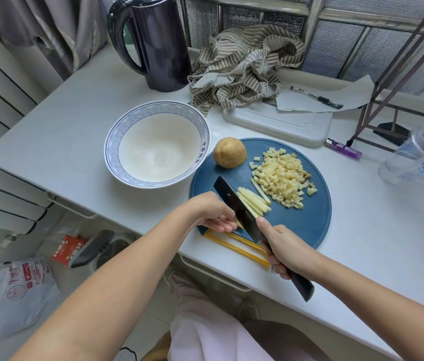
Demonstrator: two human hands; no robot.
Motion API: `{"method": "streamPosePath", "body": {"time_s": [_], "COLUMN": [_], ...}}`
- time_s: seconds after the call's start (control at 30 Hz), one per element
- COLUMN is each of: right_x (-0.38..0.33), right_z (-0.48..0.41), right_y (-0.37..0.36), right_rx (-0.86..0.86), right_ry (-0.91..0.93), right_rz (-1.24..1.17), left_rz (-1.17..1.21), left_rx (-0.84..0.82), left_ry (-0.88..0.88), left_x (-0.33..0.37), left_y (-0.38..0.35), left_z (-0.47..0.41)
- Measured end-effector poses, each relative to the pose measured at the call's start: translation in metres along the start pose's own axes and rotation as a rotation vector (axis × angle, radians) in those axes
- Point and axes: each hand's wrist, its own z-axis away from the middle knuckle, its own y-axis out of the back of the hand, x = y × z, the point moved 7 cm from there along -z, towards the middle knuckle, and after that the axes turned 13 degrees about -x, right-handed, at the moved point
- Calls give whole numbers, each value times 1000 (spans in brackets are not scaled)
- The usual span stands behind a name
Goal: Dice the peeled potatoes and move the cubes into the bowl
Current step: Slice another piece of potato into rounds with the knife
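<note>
Left hand (216,217) pinches the pale cut potato sticks (253,201) steady so the right hand (286,251), gripping the dark broad-bladed knife (235,204), can crosscut cubes.

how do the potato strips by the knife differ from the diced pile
The potato strips are long and lie side by side against the knife blade; the diced pile is small cubes, heaped loosely. The strips are few; the pile is far bigger. Both are pale yellow on the blue cutting board.
</note>
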Motion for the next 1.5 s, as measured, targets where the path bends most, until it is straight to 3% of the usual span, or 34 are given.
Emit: {"method": "streamPosePath", "body": {"time_s": [1.07,1.5], "right_x": [-2,-5], "right_z": [-14,-15], "right_y": [-2,-6], "right_rx": [43,209], "right_ry": [-14,21], "right_rz": [57,227], "left_rz": [-9,12], "left_rx": [21,56], "left_ry": [-13,-22], "left_x": [2,-2], "left_y": [-2,-5], "left_z": [2,3]}}
